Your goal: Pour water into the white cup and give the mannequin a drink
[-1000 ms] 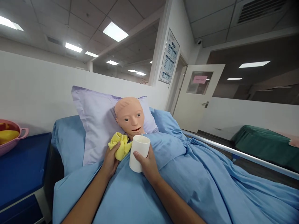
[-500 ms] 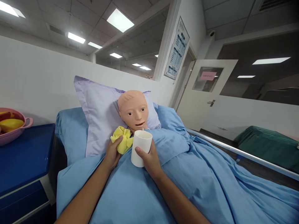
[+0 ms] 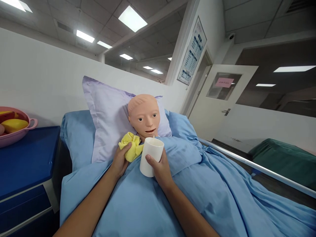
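Far left, pink basin (image 3: 14,138) of yellow fruit (image 3: 15,125), on blue cabinet (image 3: 27,159); next, lilac pillow (image 3: 106,115), propped at the wall (image 3: 37,72); Left hand (image 3: 120,160) grasps a crumpled yellow cloth (image 3: 132,148), thumb pressed on it, low and left of the dummy head (image 3: 144,113); head lies against pillow, mouth (image 3: 150,131) slightly open; white cup (image 3: 151,148) just below the mouth in view, leaning a little right; thin pale tube (image 3: 153,136) shows above its rim — contact with the mouth cannot be told; Right hand (image 3: 161,169) wraps the cup from its right, thumb across the front; beyond, blue quilt (image 3: 209,177), then bed rail (image 3: 247,161).

Changed: mainly the view — swung left and down, more basin showing; both grips kept, cup and cloth little moved against the head; reads as a steady hold.
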The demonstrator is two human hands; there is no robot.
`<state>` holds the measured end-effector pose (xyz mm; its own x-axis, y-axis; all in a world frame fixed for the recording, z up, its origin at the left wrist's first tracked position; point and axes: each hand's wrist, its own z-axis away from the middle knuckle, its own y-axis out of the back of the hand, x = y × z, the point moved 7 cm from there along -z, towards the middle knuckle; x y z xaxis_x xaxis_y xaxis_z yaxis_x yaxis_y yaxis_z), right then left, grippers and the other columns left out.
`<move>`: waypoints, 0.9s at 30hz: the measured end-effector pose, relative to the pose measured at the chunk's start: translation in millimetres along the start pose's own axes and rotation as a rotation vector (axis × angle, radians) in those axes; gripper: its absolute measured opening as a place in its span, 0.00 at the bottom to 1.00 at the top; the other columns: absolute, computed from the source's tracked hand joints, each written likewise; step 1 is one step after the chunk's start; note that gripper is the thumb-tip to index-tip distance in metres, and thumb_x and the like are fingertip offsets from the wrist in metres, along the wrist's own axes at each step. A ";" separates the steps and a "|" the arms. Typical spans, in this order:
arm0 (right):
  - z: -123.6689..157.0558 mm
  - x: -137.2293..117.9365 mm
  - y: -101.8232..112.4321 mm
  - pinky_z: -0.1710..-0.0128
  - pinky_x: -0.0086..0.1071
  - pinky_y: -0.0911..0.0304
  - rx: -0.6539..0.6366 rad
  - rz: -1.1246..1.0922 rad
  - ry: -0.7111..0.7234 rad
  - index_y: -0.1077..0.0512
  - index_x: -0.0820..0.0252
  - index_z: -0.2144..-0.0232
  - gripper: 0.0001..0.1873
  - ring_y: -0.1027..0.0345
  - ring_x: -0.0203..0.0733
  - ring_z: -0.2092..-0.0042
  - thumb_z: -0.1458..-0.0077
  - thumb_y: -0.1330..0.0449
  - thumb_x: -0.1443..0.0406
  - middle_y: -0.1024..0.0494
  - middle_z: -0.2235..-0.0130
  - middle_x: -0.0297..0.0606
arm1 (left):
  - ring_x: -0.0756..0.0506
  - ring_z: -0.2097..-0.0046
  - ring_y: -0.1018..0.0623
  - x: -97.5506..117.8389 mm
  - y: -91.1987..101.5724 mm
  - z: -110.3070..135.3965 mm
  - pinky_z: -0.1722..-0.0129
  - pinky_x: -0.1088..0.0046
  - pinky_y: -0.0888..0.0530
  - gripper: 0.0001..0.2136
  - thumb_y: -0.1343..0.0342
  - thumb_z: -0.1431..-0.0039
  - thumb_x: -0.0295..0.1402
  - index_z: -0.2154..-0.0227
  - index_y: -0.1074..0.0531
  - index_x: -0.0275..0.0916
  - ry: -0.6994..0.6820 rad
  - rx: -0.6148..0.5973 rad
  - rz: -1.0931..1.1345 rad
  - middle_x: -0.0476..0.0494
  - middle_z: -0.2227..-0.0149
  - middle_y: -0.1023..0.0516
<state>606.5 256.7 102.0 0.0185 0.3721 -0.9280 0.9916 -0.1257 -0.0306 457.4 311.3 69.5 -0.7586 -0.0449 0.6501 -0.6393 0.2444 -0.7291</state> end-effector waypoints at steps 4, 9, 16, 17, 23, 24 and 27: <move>-0.9 1.9 3.0 0.59 0.41 0.30 0.011 0.021 0.015 0.31 0.55 0.52 0.30 0.28 0.48 0.58 0.55 0.29 0.52 0.23 0.58 0.37 | 0.39 0.46 0.21 0.5 -0.8 1.2 0.42 0.62 0.26 0.23 0.38 0.42 0.35 0.44 0.30 0.36 0.008 0.002 -0.006 0.37 0.46 0.21; -2.6 7.5 5.3 0.61 0.41 0.29 0.028 -0.005 -0.006 0.31 0.55 0.52 0.30 0.28 0.48 0.59 0.54 0.30 0.51 0.23 0.58 0.37 | 0.39 0.46 0.21 1.6 -2.3 2.1 0.42 0.61 0.26 0.24 0.38 0.43 0.35 0.44 0.30 0.36 0.004 0.003 -0.001 0.37 0.46 0.21; -8.7 11.9 4.7 0.58 0.41 0.28 -0.004 -0.091 -0.048 0.31 0.55 0.48 0.33 0.26 0.50 0.57 0.54 0.29 0.51 0.21 0.56 0.39 | 0.40 0.47 0.20 -0.1 1.3 1.0 0.42 0.61 0.25 0.23 0.37 0.43 0.35 0.45 0.30 0.37 -0.002 0.013 0.004 0.37 0.48 0.20; -10.1 13.1 4.7 0.58 0.42 0.28 -0.019 -0.114 -0.059 0.32 0.54 0.47 0.34 0.25 0.51 0.55 0.53 0.30 0.51 0.21 0.54 0.39 | 0.40 0.48 0.20 -0.2 2.1 0.6 0.42 0.61 0.25 0.23 0.36 0.44 0.35 0.45 0.30 0.37 -0.005 0.019 0.004 0.37 0.48 0.20; -17.0 16.1 4.9 0.59 0.40 0.27 -0.075 -0.211 -0.104 0.31 0.54 0.45 0.32 0.23 0.51 0.56 0.49 0.31 0.52 0.19 0.52 0.40 | 0.39 0.47 0.20 -1.7 5.2 -2.3 0.42 0.61 0.25 0.23 0.35 0.45 0.34 0.46 0.29 0.37 -0.008 0.036 0.010 0.37 0.47 0.20; -17.9 15.6 4.9 0.59 0.39 0.27 -0.077 -0.223 -0.107 0.31 0.54 0.45 0.31 0.23 0.50 0.56 0.49 0.31 0.52 0.19 0.53 0.40 | 0.39 0.47 0.20 -1.8 5.3 -2.5 0.42 0.61 0.25 0.23 0.35 0.45 0.34 0.46 0.29 0.37 -0.009 0.035 0.011 0.37 0.47 0.20; -20.7 14.2 5.2 0.62 0.38 0.28 -0.079 -0.238 -0.121 0.29 0.56 0.48 0.30 0.23 0.49 0.59 0.50 0.31 0.51 0.18 0.55 0.41 | 0.39 0.47 0.20 -1.7 5.7 -2.5 0.42 0.62 0.25 0.24 0.35 0.45 0.34 0.46 0.30 0.37 -0.012 0.032 0.003 0.38 0.48 0.20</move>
<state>614.5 280.4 96.3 -0.2269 0.2695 -0.9359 0.9732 0.0262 -0.2285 455.4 315.2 64.8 -0.7617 -0.0559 0.6456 -0.6407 0.2139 -0.7374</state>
